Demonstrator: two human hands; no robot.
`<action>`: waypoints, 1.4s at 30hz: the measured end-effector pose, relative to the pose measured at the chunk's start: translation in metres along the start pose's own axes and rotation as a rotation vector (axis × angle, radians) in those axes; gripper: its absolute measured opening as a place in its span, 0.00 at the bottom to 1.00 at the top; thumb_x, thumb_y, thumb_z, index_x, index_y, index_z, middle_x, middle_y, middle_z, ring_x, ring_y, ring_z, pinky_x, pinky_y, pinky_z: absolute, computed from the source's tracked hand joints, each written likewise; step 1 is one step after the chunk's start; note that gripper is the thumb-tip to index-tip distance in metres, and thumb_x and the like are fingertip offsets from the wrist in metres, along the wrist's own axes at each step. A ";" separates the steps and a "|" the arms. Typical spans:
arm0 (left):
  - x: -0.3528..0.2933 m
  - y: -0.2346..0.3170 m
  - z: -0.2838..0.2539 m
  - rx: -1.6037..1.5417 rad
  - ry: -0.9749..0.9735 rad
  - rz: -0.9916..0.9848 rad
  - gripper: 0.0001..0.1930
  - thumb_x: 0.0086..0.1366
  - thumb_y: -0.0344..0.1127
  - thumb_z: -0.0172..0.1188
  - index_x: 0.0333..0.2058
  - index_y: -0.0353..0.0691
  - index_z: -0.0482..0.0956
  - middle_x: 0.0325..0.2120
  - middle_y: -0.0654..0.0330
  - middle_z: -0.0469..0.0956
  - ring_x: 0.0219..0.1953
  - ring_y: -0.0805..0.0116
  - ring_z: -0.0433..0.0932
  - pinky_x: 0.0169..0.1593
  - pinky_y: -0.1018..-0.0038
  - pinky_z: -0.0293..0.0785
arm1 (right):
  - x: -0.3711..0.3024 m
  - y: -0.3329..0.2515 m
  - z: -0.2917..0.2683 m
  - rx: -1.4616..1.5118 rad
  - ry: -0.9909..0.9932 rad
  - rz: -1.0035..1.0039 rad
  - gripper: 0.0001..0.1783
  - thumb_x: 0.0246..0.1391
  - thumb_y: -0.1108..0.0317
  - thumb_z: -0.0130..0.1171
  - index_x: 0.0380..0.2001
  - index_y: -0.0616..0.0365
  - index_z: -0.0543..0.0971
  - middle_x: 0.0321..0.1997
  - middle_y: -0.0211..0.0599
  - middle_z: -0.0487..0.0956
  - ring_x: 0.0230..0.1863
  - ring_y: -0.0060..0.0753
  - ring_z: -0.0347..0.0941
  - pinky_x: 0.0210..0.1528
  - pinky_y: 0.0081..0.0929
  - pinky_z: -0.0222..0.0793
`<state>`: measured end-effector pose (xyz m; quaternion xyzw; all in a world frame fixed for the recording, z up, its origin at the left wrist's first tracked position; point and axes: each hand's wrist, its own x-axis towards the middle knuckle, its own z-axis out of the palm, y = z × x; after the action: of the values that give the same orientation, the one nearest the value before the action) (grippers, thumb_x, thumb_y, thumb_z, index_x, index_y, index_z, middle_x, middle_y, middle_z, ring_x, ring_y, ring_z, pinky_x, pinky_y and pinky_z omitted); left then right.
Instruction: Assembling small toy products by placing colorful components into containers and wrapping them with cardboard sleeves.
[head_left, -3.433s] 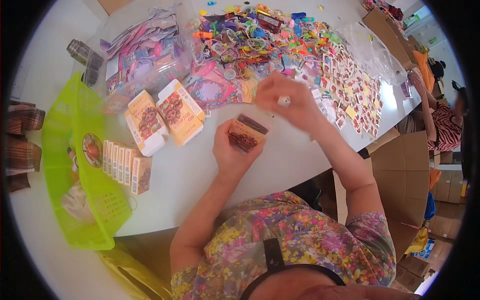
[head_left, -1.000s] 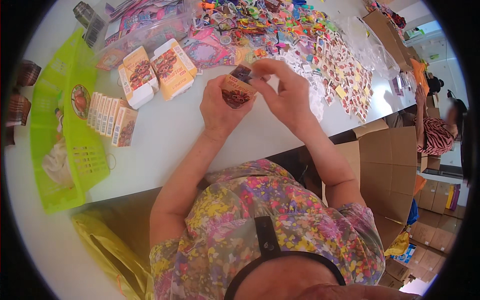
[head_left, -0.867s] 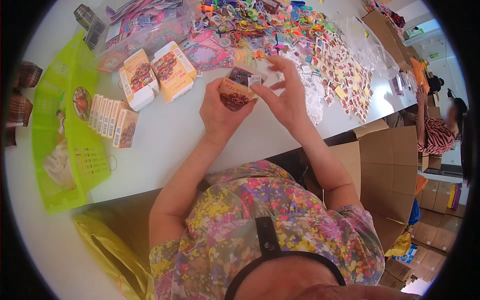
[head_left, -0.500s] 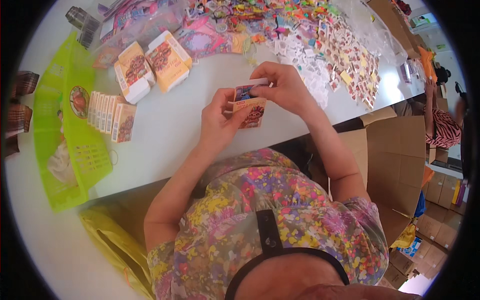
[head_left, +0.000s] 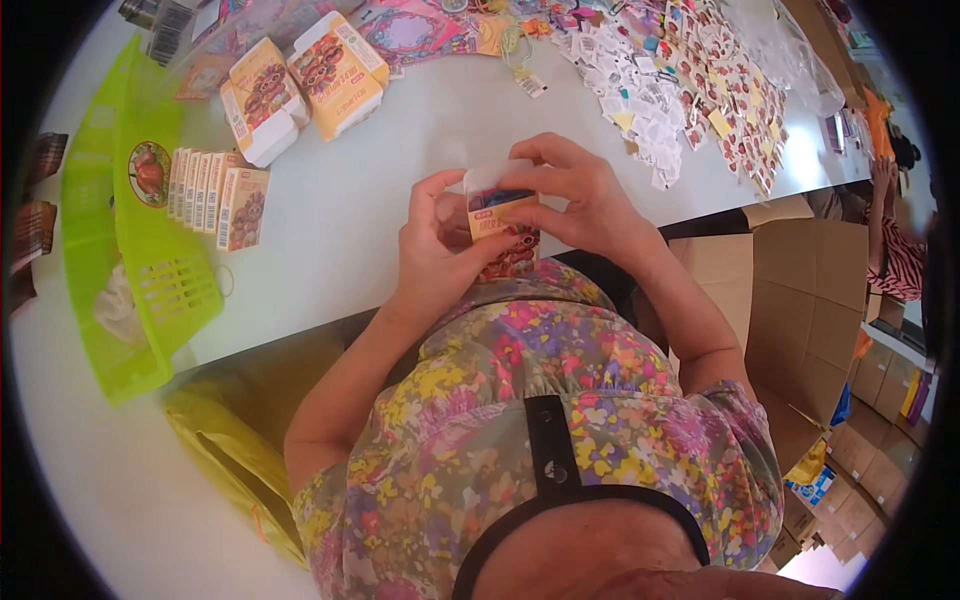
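Observation:
A small printed cardboard box (head_left: 503, 228), orange and white with a dark picture, is held upright over the near table edge, its top flap open. My left hand (head_left: 435, 252) grips it from the left side and below. My right hand (head_left: 578, 195) holds its top and right side, fingers on the open flap. Something dark blue shows inside the opening. A row of several identical small boxes (head_left: 215, 196) stands to the left on the white table (head_left: 380, 170).
Two larger printed boxes (head_left: 300, 82) lie at the far left. A green plastic basket (head_left: 135, 235) sits at the table's left end. Piles of small stickers and cards (head_left: 700, 90) cover the far right. Open cardboard cartons (head_left: 800, 290) stand on the right; another person (head_left: 900, 240) sits beyond.
Both hands have drawn the small box from over the table toward my body. The box went from lying flat in the left hand to upright with its top flap open.

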<state>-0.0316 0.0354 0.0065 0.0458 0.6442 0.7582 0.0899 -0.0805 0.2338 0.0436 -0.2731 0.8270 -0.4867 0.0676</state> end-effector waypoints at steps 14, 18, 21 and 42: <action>-0.014 -0.002 -0.009 0.098 -0.104 0.003 0.27 0.60 0.21 0.61 0.56 0.36 0.60 0.48 0.52 0.73 0.44 0.66 0.79 0.44 0.73 0.79 | -0.023 0.010 0.021 0.330 0.210 0.187 0.23 0.46 0.80 0.65 0.48 0.59 0.77 0.47 0.34 0.75 0.41 0.20 0.72 0.40 0.17 0.71; -0.013 0.001 -0.008 0.105 -0.090 -0.012 0.27 0.60 0.22 0.61 0.56 0.37 0.60 0.43 0.54 0.76 0.39 0.70 0.81 0.39 0.76 0.79 | -0.042 0.022 0.034 0.605 0.275 0.403 0.24 0.48 0.80 0.64 0.51 0.62 0.74 0.49 0.38 0.75 0.41 0.20 0.74 0.41 0.17 0.72; -0.013 -0.002 -0.009 0.136 -0.105 -0.019 0.28 0.59 0.23 0.62 0.56 0.37 0.60 0.38 0.55 0.78 0.36 0.72 0.81 0.37 0.78 0.78 | -0.045 0.029 0.040 0.439 0.344 0.197 0.20 0.49 0.77 0.65 0.48 0.62 0.76 0.46 0.37 0.77 0.41 0.21 0.75 0.37 0.16 0.73; 0.008 0.000 -0.026 0.479 0.229 0.376 0.21 0.49 0.25 0.72 0.41 0.34 0.74 0.32 0.57 0.81 0.33 0.69 0.80 0.40 0.75 0.76 | 0.024 -0.041 -0.007 -0.452 0.200 -0.279 0.08 0.39 0.79 0.63 0.25 0.58 0.78 0.42 0.35 0.75 0.41 0.39 0.75 0.33 0.28 0.72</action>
<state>-0.0439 0.0121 0.0019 0.0982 0.7904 0.5887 -0.1384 -0.0874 0.2112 0.0854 -0.3432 0.8715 -0.3191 -0.1444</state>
